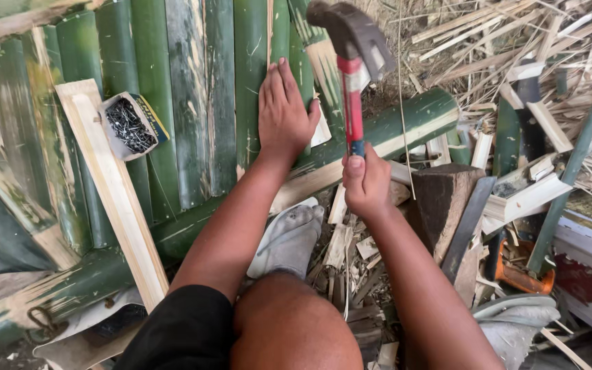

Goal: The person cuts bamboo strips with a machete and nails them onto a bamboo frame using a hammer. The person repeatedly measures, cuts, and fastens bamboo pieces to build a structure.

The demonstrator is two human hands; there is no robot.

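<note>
Both hands work over a mat of split green bamboo slats [173,103] laid side by side across a thick bamboo pole [193,229] that runs from lower left to upper right: the left hand [284,113] lies flat and spread wide, palm down, fingers pressing on the slats near their lower ends, while the right hand [366,181] is closed in a fist round the red handle of a claw hammer [352,62], whose dark head is raised above the slats, just right of the left hand's fingertips. Far left, a pale wooden batten [114,192] lies slanted across the slats, and touching its upper right side sits an open small cardboard box of dark nails [130,125]. Below the hands, between the forearms, a foot in a grey split-toe shoe [288,240] rests against the pole, among pale bamboo offcuts. Right of the hammer hand stands a dark wooden block [443,199], with an orange-handled tool [522,277] lying near it lower right, and heaps of dry bamboo strips [501,34] fill the upper right corner
</note>
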